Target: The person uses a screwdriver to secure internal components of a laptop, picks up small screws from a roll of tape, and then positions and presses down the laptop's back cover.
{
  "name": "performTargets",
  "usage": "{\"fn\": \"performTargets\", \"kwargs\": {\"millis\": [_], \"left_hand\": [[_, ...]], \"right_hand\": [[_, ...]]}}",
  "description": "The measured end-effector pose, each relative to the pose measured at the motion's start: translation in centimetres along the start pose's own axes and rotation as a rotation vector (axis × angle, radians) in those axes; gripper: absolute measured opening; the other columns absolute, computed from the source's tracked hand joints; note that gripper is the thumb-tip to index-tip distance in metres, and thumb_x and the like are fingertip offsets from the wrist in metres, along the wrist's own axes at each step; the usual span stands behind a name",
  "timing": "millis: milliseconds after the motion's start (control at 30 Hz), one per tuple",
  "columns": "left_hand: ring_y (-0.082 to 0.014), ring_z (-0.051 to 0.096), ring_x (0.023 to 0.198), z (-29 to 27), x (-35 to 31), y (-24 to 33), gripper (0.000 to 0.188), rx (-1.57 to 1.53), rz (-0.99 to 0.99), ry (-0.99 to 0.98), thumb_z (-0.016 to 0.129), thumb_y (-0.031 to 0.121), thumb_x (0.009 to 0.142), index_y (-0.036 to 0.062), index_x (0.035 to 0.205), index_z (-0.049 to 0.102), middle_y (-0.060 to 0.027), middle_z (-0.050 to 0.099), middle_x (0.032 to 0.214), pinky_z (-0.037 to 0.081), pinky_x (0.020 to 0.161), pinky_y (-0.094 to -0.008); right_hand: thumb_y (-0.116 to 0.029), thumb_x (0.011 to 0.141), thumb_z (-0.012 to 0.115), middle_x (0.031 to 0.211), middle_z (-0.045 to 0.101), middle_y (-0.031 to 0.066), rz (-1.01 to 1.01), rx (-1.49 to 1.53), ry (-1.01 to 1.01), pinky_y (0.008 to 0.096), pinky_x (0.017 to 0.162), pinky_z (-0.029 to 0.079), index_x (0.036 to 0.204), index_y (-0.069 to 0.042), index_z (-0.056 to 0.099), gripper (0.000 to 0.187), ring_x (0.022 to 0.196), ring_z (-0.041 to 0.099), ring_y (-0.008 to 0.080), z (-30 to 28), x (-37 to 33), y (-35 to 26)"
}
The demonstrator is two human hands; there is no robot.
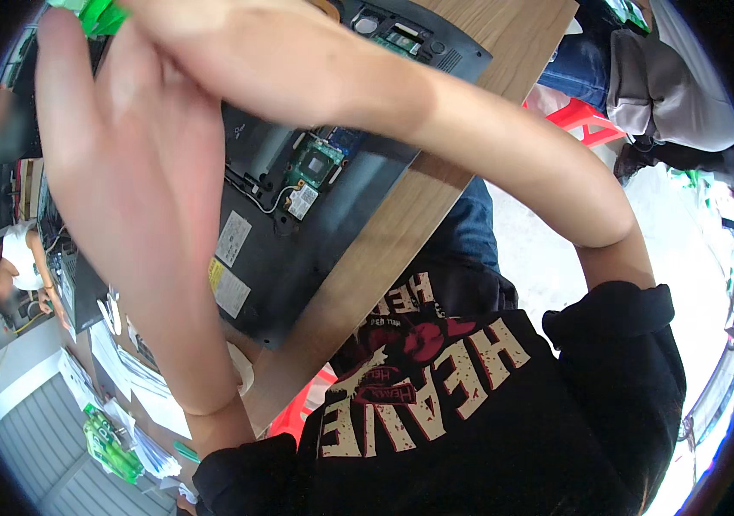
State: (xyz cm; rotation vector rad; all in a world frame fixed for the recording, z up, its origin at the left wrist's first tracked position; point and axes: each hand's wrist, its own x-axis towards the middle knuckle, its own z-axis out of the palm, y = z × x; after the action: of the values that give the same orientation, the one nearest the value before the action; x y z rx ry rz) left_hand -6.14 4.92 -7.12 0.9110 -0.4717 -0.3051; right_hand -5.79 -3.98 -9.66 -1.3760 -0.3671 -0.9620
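Both arms are raised close in front of the camera, over a dark laptop (pixel 298 267) lying underside up. My left hand (pixel 126 112) is smeared by motion, with its thumb or a finger stretched upward and apart from the rest. My right hand (pixel 169 30) crosses in from the right and overlaps it at the top edge; its fingers are hidden or cut off. A bright green thing (pixel 104 15) shows beside the hands, and I cannot tell whether either touches it. The laptop's cover is off, baring a green circuit board (pixel 317 163) and a small white-labelled card (pixel 302 201).
The laptop rests on a wooden table (pixel 367 245). Red plastic stools (pixel 586 120) stand beyond and below it. Papers (pixel 130 370) and a green package (pixel 111 443) lie at the lower left. Another person (pixel 23 258) works at the far left; seated people's legs (pixel 659 95) show upper right.
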Motion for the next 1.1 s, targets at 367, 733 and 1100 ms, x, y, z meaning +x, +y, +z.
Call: {"fn": "performTargets", "kwargs": {"millis": [367, 733, 1100], "left_hand": [[-0.0186, 0.052, 0.110, -3.8, 5.6, -4.5, 0.044, -0.175, 0.349, -0.242, 0.052, 0.024, 0.093, -0.0012, 0.128, 0.045, -0.0125, 0.054, 0.119, 0.043, 0.091, -0.0291], [-0.0165, 0.050, 0.115, -0.6, 3.4, -3.7, 0.039, -0.030, 0.178, -0.081, 0.048, 0.024, 0.095, 0.0002, 0.125, 0.047, -0.0098, 0.054, 0.122, 0.042, 0.094, -0.0298], [-0.0176, 0.051, 0.111, -4.6, 5.8, -3.5, 0.034, -0.054, 0.204, -0.276, 0.041, 0.027, 0.097, 0.0002, 0.116, 0.050, -0.0104, 0.055, 0.116, 0.041, 0.093, -0.0300]], "right_hand": [[-0.036, 0.097, 0.035, 0.099, 0.060, 0.0211, -0.329, -0.459, -0.375, 0.0312, 0.082, 0.045, 0.125, 0.010, 0.041, 0.054, 0.090, 0.060, 0.0259, -2.5, -0.3, -1.9], [-0.043, 0.100, 0.024, 0.114, 0.052, 0.0266, 0.357, 0.225, -0.127, 0.0383, 0.093, 0.039, 0.124, 0.011, 0.038, 0.061, 0.104, 0.053, 0.0315, 0.7, 2.2, 2.1], [-0.031, 0.098, 0.039, 0.119, 0.054, 0.0289, 0.031, -0.188, -0.348, 0.0343, 0.095, 0.041, 0.131, 0.010, 0.037, 0.053, 0.111, 0.054, 0.0345, -1.1, -2.0, -1.3]]}}
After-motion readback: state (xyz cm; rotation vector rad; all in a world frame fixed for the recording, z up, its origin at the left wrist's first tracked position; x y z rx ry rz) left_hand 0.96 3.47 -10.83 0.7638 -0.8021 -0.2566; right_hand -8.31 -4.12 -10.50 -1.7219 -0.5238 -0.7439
